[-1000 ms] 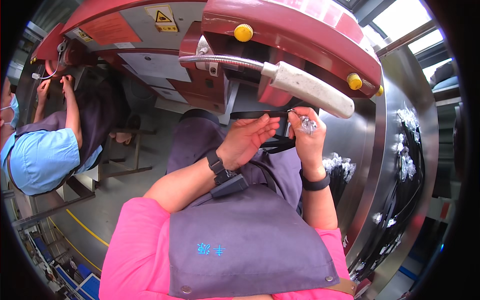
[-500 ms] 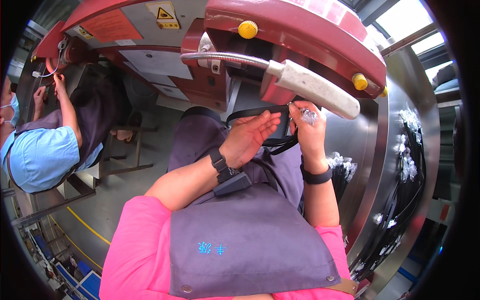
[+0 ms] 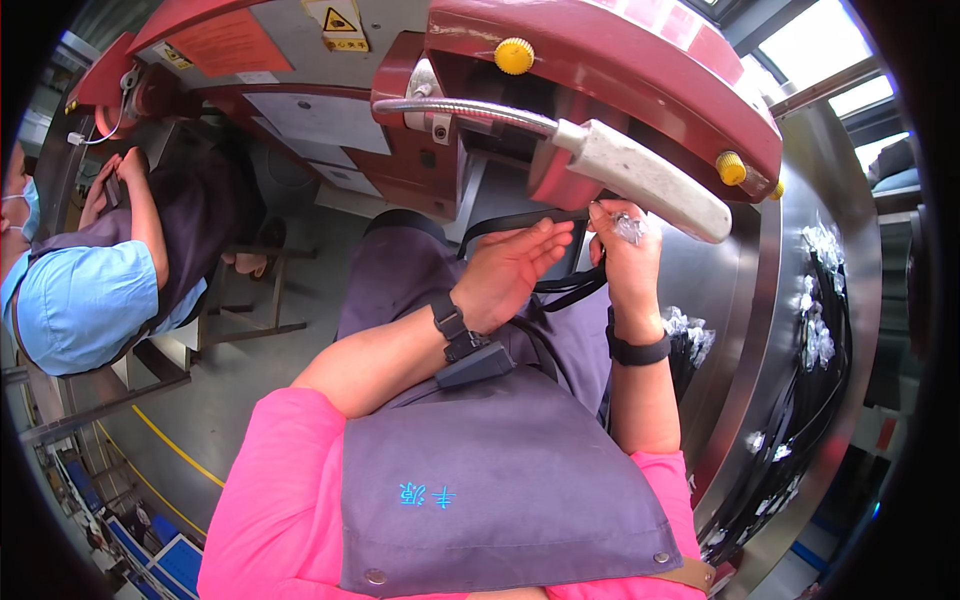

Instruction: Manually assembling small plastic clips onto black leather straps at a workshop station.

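A narrow black belt (image 3: 528,217) runs in a loop between my hands, in front of a red machine. My right hand (image 3: 626,255) is closed on it, thumb and fingers pinched together, with a crumple of clear plastic wrap (image 3: 628,229) showing at the palm. What the wrap covers is hidden. My left hand (image 3: 508,275) has its fingers stretched out, palm turned toward the right hand. The belt passes along the far side of its fingertips. Whether they press on it is hard to see. A lower stretch of the belt hangs above my lap.
Over my hands stand the red machine (image 3: 600,50) with yellow knobs and a pale lamp arm (image 3: 650,180). Several black belts (image 3: 815,400) with plastic-wrapped ends lie on the metal bench (image 3: 745,400) at right. A co-worker in a blue shirt (image 3: 95,300) sits at left.
My view has shifted slightly, so the machine sits a little further right. Both hands keep nearly the same pose on the belt. The co-worker's hands have drawn closer together.
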Motion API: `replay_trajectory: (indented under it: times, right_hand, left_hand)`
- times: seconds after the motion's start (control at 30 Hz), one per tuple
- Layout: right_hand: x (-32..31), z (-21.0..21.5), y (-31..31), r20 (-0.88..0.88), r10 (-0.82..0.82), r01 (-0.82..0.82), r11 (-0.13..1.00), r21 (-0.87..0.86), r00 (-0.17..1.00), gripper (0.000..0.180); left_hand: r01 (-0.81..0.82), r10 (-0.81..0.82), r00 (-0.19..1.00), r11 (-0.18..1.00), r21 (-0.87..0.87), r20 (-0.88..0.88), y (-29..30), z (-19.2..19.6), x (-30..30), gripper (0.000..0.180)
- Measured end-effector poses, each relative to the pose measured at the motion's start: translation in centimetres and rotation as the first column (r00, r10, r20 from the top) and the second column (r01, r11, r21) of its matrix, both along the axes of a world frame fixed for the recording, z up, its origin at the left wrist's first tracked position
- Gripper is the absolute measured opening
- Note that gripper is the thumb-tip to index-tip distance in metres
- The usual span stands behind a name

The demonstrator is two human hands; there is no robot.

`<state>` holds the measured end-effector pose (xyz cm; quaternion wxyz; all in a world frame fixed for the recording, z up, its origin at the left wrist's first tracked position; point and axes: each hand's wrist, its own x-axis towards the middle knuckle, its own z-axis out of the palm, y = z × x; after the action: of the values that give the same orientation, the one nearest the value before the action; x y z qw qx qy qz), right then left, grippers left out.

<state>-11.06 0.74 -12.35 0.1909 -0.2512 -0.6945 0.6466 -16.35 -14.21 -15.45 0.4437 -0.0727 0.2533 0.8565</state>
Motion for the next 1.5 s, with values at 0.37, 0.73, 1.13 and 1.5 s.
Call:
replay_trajectory:
  times: [0.37, 0.73, 1.13, 1.5]
  right_hand:
    - [0.9, -1.1, -0.2, -0.126, 0.061, -0.060, 0.998, 0.018, 0.990, 0.009]
    - [0.2, -1.1, -0.3, -0.100, 0.052, -0.049, 0.998, 0.033, 0.994, 0.010]
    - [1.4, -1.4, -0.2, -0.285, 0.002, -0.006, 1.000, -0.014, 0.959, 0.010]
    - [3.6, -1.1, -0.4, -0.452, 0.172, -0.131, 0.984, 0.120, 0.875, 0.012]
  left_hand:
    - [0.009, -0.008, 1.000, 1.000, 0.012, -0.016, -0.5, -0.9, 0.1, 0.019]
    - [-0.008, 0.008, 1.000, 1.000, 0.011, 0.000, -0.4, -0.7, -0.2, 0.019]
    - [0.041, -0.037, 0.996, 0.998, 0.054, -0.080, 0.1, 0.4, -0.1, 0.020]
    - [0.080, -0.045, 0.916, 0.994, 0.072, -0.399, -1.8, 0.4, 0.1, 0.020]
